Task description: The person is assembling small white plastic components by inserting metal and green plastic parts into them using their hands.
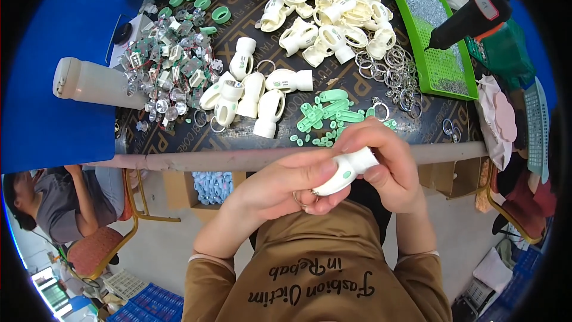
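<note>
Above my lap, just off the table's near edge, I hold a small cream-white flashlight keychain (339, 180) with a green oval button. My left hand (292, 182) is closed round its body, and a metal key ring hangs by those fingers. The fingers and thumb of my right hand (387, 164) close on its wider head end. Beyond it on the table lie light-green plastic pieces (325, 113), long strips and small ovals. Several similar cream-white flashlights (251, 92) lie to their left, some with rings.
Farther back are loose cream shells (345, 12), metal key rings (399, 78), clear-and-silver circuit parts (173, 66) and green rings (220, 14). A black electric screwdriver (471, 15) rests over a green basket (411, 18) of small metal parts. A white bottle (89, 84) lies left; people sit at both sides.
</note>
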### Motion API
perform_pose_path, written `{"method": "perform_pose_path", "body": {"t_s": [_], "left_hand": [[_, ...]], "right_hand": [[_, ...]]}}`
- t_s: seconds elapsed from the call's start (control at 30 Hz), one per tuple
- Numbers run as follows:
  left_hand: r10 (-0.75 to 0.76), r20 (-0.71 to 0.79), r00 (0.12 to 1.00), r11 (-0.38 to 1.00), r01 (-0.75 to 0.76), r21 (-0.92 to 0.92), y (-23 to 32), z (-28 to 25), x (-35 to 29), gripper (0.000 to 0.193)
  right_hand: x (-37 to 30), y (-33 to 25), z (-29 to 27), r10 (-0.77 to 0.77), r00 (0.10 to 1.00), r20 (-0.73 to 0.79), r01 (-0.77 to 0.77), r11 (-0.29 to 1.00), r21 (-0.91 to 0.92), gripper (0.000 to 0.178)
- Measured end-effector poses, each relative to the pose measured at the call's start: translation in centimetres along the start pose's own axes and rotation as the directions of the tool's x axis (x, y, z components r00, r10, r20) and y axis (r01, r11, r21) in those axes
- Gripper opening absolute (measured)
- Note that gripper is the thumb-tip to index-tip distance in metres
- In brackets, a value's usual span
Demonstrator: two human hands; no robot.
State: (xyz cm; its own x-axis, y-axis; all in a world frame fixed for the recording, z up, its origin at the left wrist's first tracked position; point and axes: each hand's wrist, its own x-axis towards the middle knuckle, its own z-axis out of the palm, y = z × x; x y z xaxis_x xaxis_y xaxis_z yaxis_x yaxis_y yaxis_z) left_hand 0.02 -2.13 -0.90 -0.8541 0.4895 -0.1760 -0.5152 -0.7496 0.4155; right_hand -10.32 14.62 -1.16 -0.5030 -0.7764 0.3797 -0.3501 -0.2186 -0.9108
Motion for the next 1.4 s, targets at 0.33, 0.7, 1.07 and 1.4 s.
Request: {"method": "perform_pose_path", "body": {"t_s": [0.33,0.7,1.07,1.4], "left_hand": [[-0.013,-0.061,0.998,0.981,0.024,0.195,0.6,1.5,-0.8,0.043],[0.189,-0.12,0.975,0.881,-0.114,0.459,-1.9,-0.4,0.0,0.026],[0.109,0.056,0.992,0.974,-0.118,0.193,-3.9,-1.3,-0.7,0.04],[0.554,-0.102,0.826,0.501,-0.233,0.834,-3.7,-1.0,-1.6,0.032]], "right_hand": [[0.4,-0.3,1.4,-0.091,0.994,0.064,0.084,0.991,0.1,0.026],[0.2,0.2,0.6,0.101,0.994,0.043,-0.103,0.993,0.052,0.022],[-1.4,0.9,0.9,-0.01,0.983,0.185,-0.019,0.988,0.154,0.045],[-2.1,0.9,2.9,0.093,0.988,0.12,-0.102,0.992,0.073,0.034]]}}
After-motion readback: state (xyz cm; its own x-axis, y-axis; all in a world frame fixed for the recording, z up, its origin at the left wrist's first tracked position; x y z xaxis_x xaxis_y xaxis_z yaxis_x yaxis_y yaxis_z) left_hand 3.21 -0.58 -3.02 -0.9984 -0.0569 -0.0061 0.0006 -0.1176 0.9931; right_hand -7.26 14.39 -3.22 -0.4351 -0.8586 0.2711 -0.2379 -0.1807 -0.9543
